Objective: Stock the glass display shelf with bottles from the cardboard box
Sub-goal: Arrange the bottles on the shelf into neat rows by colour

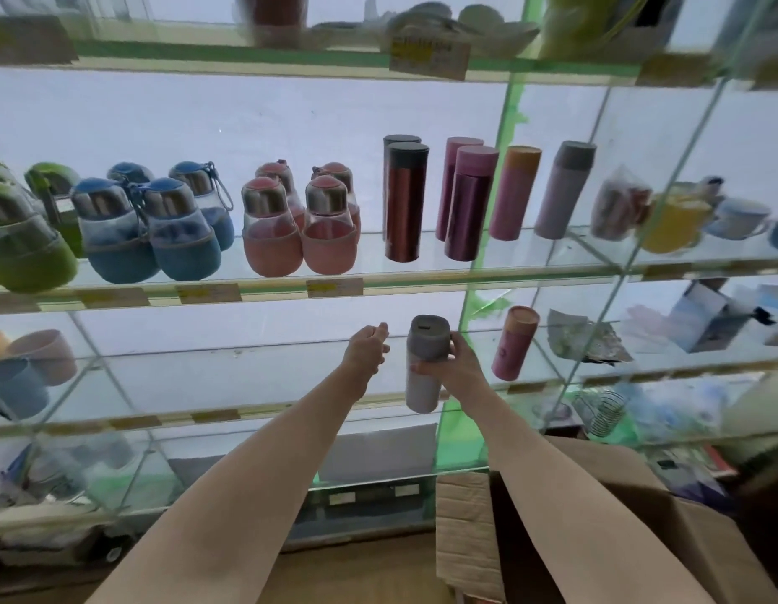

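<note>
Grey-capped bottle (423, 368) gripped in your right hand (459, 364), left hand (367, 348) loosely curled, empty: set it upright beside the pink bottle (514, 343).

My right grip (454, 364) covers part of the grey bottle (423, 368); my fingers behind it are out of sight. Cardboard box (666, 516) is cut off by the bottom and right edges, inside too dark to read. Top shelf items are cropped and blurred. Price labels (334, 287) are unreadable. Far-right mugs (683, 220) are smeared. Green bottles (21, 246) are clipped at left.
</note>
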